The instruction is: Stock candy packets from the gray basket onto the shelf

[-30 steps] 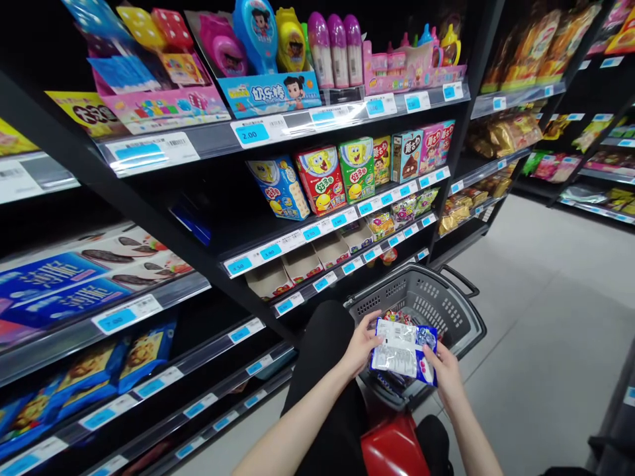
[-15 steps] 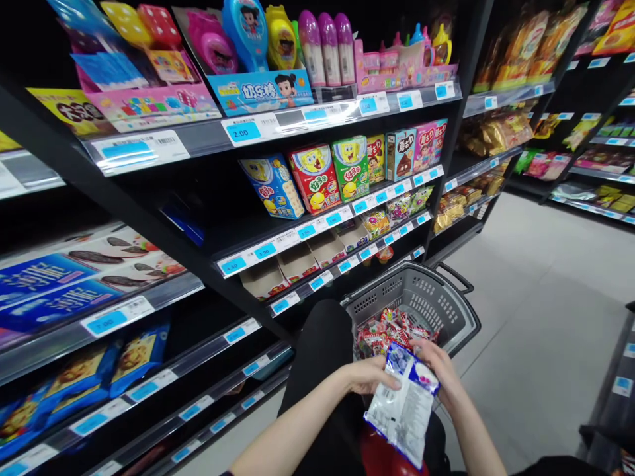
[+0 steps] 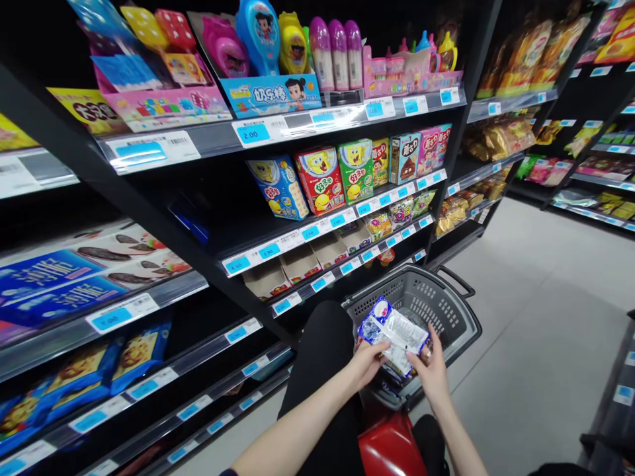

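Note:
Both of my hands hold one white-and-blue candy bag (image 3: 399, 330), its printed back facing up, over a grey shopping basket (image 3: 466, 326). My left hand (image 3: 370, 360) pinches the bag's near left edge with the thumb on top. At the bag's right end, my right hand (image 3: 430, 367) grips it between thumb and fingers. The bag hides most of what lies in the basket; some dark packets show beneath its near edge.
On my left stands a black shelf rack with snack boxes (image 3: 320, 180), toy candies (image 3: 258, 39) and open cartons (image 3: 297, 264). A red glossy object (image 3: 391, 446) is below the basket, between my legs. Grey floor (image 3: 526, 311) runs along the right, with another shelf at the edge.
The bag has turned sideways and moved forward, from over my lap to above the basket. It now covers the small wrapped sweets seen there before. Both hands still hold it.

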### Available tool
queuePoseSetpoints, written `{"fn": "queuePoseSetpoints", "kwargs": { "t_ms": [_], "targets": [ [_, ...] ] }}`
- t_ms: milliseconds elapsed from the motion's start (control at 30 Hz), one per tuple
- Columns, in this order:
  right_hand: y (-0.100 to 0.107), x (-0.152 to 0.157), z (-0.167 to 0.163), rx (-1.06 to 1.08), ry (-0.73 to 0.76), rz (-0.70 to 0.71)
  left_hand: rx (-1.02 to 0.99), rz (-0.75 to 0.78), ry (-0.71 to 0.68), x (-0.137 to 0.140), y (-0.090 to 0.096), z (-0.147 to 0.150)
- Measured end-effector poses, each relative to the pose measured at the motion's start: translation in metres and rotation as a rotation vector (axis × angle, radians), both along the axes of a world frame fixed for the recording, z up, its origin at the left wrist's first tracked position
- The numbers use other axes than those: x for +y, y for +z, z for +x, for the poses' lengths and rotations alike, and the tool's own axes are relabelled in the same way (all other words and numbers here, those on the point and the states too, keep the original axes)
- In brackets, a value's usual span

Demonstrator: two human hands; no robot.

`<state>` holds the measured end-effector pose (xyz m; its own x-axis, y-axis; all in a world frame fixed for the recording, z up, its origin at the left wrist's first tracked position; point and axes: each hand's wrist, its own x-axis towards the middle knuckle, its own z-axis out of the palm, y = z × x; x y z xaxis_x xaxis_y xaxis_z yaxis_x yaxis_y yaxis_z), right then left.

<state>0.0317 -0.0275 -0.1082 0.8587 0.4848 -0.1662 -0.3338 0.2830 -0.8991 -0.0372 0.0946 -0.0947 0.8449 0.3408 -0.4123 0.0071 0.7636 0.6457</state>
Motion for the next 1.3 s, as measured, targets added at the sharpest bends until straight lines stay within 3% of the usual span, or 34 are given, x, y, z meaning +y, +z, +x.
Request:
{"fn": "queuePoseSetpoints", "kwargs": {
  "t_ms": [133, 200, 333, 433, 500, 700, 867, 1033, 1133, 1300],
  "targets": [
    [0.013, -0.013, 0.011, -0.056, -0.026, -0.017, -0.131, -0.006, -0.058, 0.007, 0.013, -0.002],
    [0.017, -0.020, 0.017, -0.063, 0.003, -0.024, -0.192, 0.068, -0.034, 0.017, 0.021, -0.003],
    [0.015, -0.031, 0.029, -0.110, 0.073, -0.112, -0.240, 0.456, -0.097, 0.033, 0.027, -0.002],
    [0.007, -0.035, 0.034, -0.224, 0.137, -0.249, -0.104, 0.837, -0.220, 0.034, 0.024, -0.002],
    [0.004, -0.035, 0.035, -0.272, 0.159, -0.292, 0.001, 0.985, -0.225, 0.032, 0.021, -0.001],
    [0.002, -0.031, 0.032, -0.291, 0.153, -0.332, 0.134, 1.062, -0.117, 0.028, 0.019, 0.000],
    [-0.006, -0.027, 0.031, -0.394, 0.092, -0.482, 0.172, 1.106, -0.114, 0.026, 0.017, 0.001],
    [-0.008, -0.023, 0.030, -0.336, 0.035, -0.477, 0.176, 1.030, -0.037, 0.025, 0.012, 0.004],
    [0.000, -0.025, 0.030, -0.209, 0.098, -0.335, 0.066, 0.778, -0.029, 0.025, 0.006, 0.005],
    [0.016, -0.035, 0.029, 0.097, 0.182, -0.035, -0.008, 0.280, -0.174, 0.027, 0.006, 0.003]
  ]
}}
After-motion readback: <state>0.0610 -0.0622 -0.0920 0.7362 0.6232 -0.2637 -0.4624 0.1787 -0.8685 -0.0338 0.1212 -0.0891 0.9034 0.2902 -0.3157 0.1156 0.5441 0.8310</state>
